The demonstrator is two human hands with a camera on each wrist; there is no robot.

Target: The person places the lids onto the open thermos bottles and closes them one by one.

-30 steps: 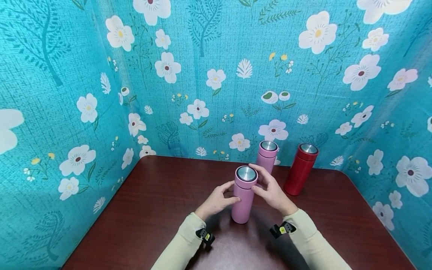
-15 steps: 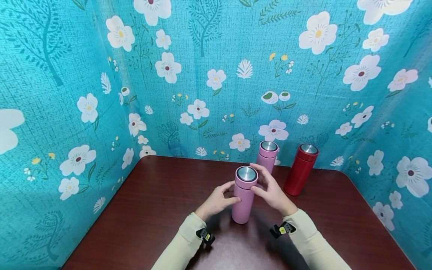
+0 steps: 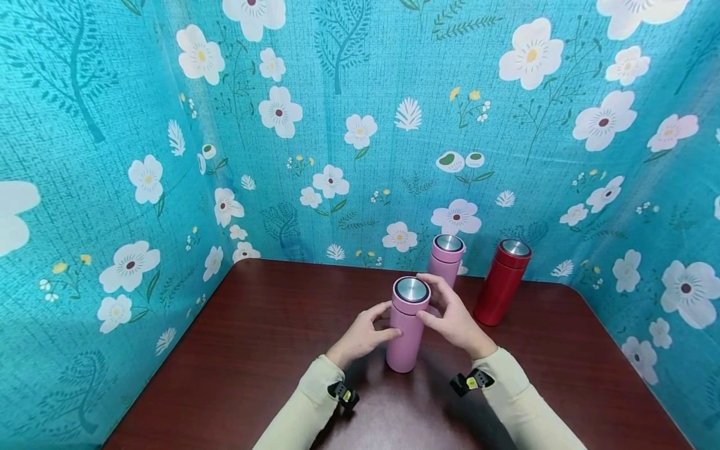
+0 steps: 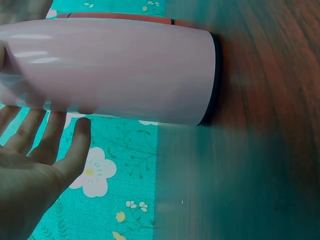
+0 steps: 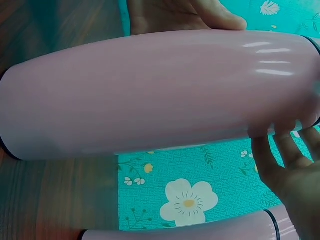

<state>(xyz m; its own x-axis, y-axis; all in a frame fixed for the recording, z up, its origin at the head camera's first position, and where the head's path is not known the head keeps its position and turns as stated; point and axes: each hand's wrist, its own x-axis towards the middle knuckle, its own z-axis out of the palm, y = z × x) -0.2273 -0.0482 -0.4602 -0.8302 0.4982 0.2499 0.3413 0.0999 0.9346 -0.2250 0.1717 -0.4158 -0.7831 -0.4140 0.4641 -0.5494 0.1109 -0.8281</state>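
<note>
A pink thermos flask (image 3: 404, 344) with a steel-topped lid (image 3: 411, 290) stands upright on the dark wooden table. From the left, my left hand (image 3: 362, 333) holds its upper body, thumb across the front and fingers behind. My right hand (image 3: 454, 322) grips the lid from the right, with the thumb near the seam under it. The left wrist view has the left hand's fingers (image 4: 52, 131) along the far side of the flask. Along the flask's lower edge in the right wrist view are the right hand's fingertips (image 5: 260, 137).
Behind the right hand stands a second pink thermos flask (image 3: 444, 270), partly hidden. Further right is a red thermos flask (image 3: 500, 289). A turquoise flowered cloth (image 3: 360, 187) hangs around the back and sides of the table (image 3: 270, 325).
</note>
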